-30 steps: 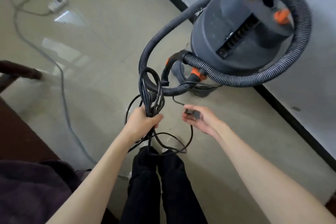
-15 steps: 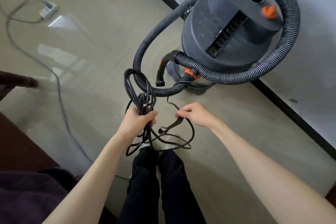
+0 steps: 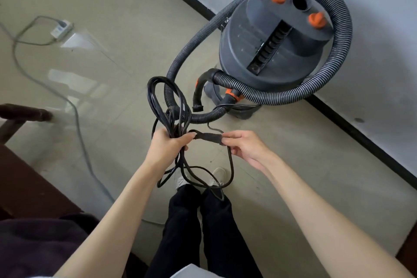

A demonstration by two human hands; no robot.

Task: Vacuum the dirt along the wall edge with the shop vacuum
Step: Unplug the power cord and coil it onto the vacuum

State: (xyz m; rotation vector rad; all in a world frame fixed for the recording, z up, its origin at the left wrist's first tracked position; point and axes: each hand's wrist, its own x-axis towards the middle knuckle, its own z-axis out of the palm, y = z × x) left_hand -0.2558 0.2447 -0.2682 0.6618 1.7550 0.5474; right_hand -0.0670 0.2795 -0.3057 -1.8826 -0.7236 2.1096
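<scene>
While the left hand (image 3: pixel 167 145) grips a bundle of black power cord (image 3: pixel 168 106) with its fingers curled round the coils, the right hand (image 3: pixel 244 148) pinches the end of a flat black strap (image 3: pixel 208 137) stretched between the two hands. Loose loops of cord hang below, over white shoes (image 3: pixel 217 175). Beyond them the shop vacuum (image 3: pixel 270 47) (dark grey, orange knobs) stands on the floor (image 3: pixel 112 18) against the wall (image 3: pixel 372 18), its ribbed hose (image 3: pixel 338 36) looped around it.
</scene>
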